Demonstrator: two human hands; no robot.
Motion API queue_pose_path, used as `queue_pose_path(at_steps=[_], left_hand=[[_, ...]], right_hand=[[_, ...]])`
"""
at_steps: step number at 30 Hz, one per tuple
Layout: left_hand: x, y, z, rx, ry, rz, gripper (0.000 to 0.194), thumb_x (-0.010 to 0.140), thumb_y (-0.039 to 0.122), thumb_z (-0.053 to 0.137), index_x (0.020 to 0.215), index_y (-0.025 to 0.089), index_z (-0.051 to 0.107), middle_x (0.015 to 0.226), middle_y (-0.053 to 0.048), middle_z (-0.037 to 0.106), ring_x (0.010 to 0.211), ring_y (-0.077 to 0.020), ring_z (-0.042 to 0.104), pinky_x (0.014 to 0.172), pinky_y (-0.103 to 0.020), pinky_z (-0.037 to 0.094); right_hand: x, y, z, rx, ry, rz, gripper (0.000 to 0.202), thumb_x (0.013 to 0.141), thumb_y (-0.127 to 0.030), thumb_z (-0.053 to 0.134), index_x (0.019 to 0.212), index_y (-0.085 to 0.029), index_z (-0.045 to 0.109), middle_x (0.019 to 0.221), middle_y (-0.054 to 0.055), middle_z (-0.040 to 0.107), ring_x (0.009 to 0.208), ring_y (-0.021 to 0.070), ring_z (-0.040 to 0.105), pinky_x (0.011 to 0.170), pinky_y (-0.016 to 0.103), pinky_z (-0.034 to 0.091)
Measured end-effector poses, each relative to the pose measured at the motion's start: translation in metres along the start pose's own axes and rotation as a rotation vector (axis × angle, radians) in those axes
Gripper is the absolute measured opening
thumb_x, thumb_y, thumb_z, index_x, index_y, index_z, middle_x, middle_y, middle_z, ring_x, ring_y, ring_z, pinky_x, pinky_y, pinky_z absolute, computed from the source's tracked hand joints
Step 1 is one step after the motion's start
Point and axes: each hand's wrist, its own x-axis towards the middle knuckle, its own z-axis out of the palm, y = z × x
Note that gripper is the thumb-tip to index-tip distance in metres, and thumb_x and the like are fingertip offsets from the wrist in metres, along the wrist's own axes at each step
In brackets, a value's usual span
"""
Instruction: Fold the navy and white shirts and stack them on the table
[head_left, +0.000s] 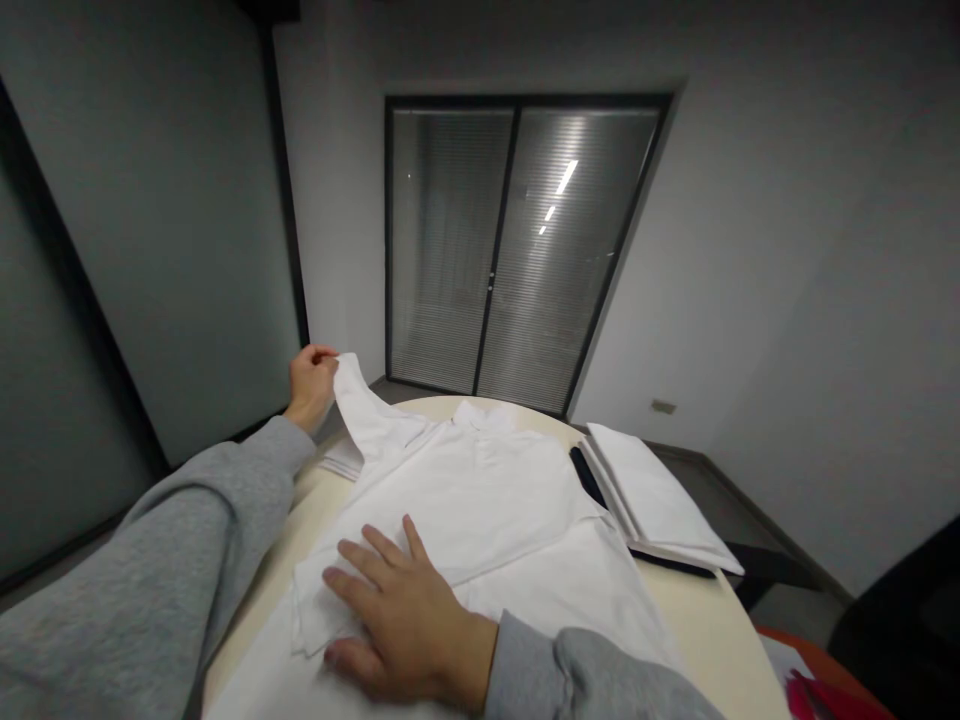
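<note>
A white shirt (pixel 480 500) lies spread over the round table, its collar toward the far edge and part of it folded across the body. My left hand (pixel 311 385) pinches the end of a sleeve and holds it raised at the table's far left. My right hand (pixel 409 615) rests palm down on the near left part of the shirt, fingers spread. Under the raised sleeve, some layered white cloth (pixel 343 457) shows at the left.
Folded white garments (pixel 660 500) are stacked on the right side of the pale table (pixel 720 640), with something black beneath them. Red and orange items (pixel 825 690) and a dark chair (pixel 907 610) stand at the lower right. Glass panels and walls surround the table.
</note>
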Motion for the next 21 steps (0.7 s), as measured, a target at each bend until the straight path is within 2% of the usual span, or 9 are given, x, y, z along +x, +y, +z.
queue_pose_path(at_steps=[3, 5, 8, 10, 12, 14, 16, 17, 21], left_hand=[[-0.02, 0.037, 0.025, 0.061, -0.15, 0.293, 0.011, 0.078, 0.013, 0.058, 0.083, 0.016, 0.066, 0.083, -0.001, 0.06, 0.084, -0.017, 0.057, 0.084, -0.029, 0.048], [-0.052, 0.062, 0.044, 0.101, -0.354, 0.525, 0.01, 0.081, 0.014, 0.057, 0.081, 0.018, 0.066, 0.087, -0.003, 0.061, 0.091, -0.0197, 0.058, 0.092, -0.033, 0.048], [-0.124, 0.084, 0.065, 0.156, -0.896, 0.942, 0.018, 0.079, 0.009, 0.054, 0.087, 0.02, 0.066, 0.093, -0.007, 0.065, 0.101, -0.0244, 0.059, 0.097, -0.038, 0.048], [-0.175, 0.083, 0.068, 0.156, -1.281, 1.192, 0.031, 0.075, 0.006, 0.057, 0.1, 0.02, 0.068, 0.104, -0.009, 0.069, 0.106, -0.0255, 0.059, 0.099, -0.038, 0.048], [-0.218, 0.073, 0.062, 0.199, -1.506, 1.318, 0.038, 0.079, 0.012, 0.062, 0.115, 0.021, 0.066, 0.101, -0.008, 0.07, 0.099, -0.0261, 0.062, 0.095, -0.04, 0.05], [-0.242, 0.059, 0.05, 0.234, -1.57, 1.303, 0.039, 0.088, 0.023, 0.064, 0.126, 0.022, 0.061, 0.105, -0.008, 0.071, 0.098, -0.0259, 0.063, 0.092, -0.04, 0.051], [-0.248, 0.045, 0.038, 0.295, -1.512, 1.242, 0.043, 0.093, 0.031, 0.063, 0.135, 0.023, 0.057, 0.116, -0.01, 0.07, 0.106, -0.0267, 0.063, 0.098, -0.041, 0.049], [-0.245, 0.039, 0.033, 0.343, -1.455, 1.213, 0.046, 0.093, 0.031, 0.063, 0.138, 0.023, 0.056, 0.122, -0.011, 0.069, 0.112, -0.0278, 0.062, 0.103, -0.043, 0.047], [-0.214, 0.019, 0.021, 0.62, -1.229, 1.094, 0.058, 0.085, 0.017, 0.063, 0.142, 0.024, 0.055, 0.14, -0.013, 0.062, 0.128, -0.0318, 0.055, 0.114, -0.05, 0.037]], right_hand=[[-0.009, 0.0, -0.007, 0.024, -0.091, 0.091, 0.076, 0.105, -0.064, 0.042, 0.165, -0.021, 0.023, 0.173, 0.016, 0.024, 0.161, 0.0398, 0.013, 0.123, 0.078, 0.007], [-0.018, 0.003, -0.006, 0.003, -0.117, 0.088, 0.075, 0.106, -0.062, 0.043, 0.165, -0.021, 0.025, 0.173, 0.016, 0.024, 0.161, 0.0392, 0.014, 0.124, 0.076, 0.008], [-0.039, 0.002, -0.005, -0.046, -0.072, 0.04, 0.071, 0.105, -0.058, 0.048, 0.162, -0.021, 0.03, 0.169, 0.014, 0.035, 0.158, 0.0361, 0.026, 0.127, 0.069, 0.013], [-0.059, -0.001, -0.012, -0.081, -0.071, 0.058, 0.058, 0.103, -0.052, 0.056, 0.151, -0.022, 0.047, 0.148, 0.011, 0.063, 0.139, 0.0319, 0.055, 0.124, 0.059, 0.033], [-0.085, -0.005, -0.029, -0.13, 0.001, 0.167, 0.039, 0.1, -0.042, 0.059, 0.134, -0.025, 0.062, 0.12, 0.007, 0.076, 0.113, 0.0268, 0.07, 0.11, 0.045, 0.05], [-0.112, -0.002, -0.054, -0.205, 0.214, 0.324, 0.033, 0.099, -0.035, 0.056, 0.131, -0.027, 0.063, 0.119, 0.008, 0.074, 0.111, 0.0263, 0.069, 0.102, 0.04, 0.054], [-0.138, 0.011, -0.081, -0.348, 0.454, 0.459, 0.039, 0.101, -0.032, 0.051, 0.138, -0.025, 0.057, 0.13, 0.013, 0.069, 0.12, 0.0286, 0.064, 0.103, 0.044, 0.053], [-0.149, 0.022, -0.092, -0.441, 0.503, 0.516, 0.044, 0.1, -0.031, 0.052, 0.143, -0.024, 0.054, 0.138, 0.015, 0.064, 0.126, 0.031, 0.06, 0.106, 0.048, 0.051], [-0.178, 0.082, -0.107, -0.755, 0.294, 0.574, 0.085, 0.081, -0.009, 0.059, 0.161, -0.025, 0.036, 0.167, 0.013, 0.038, 0.15, 0.0391, 0.036, 0.121, 0.063, 0.032]])
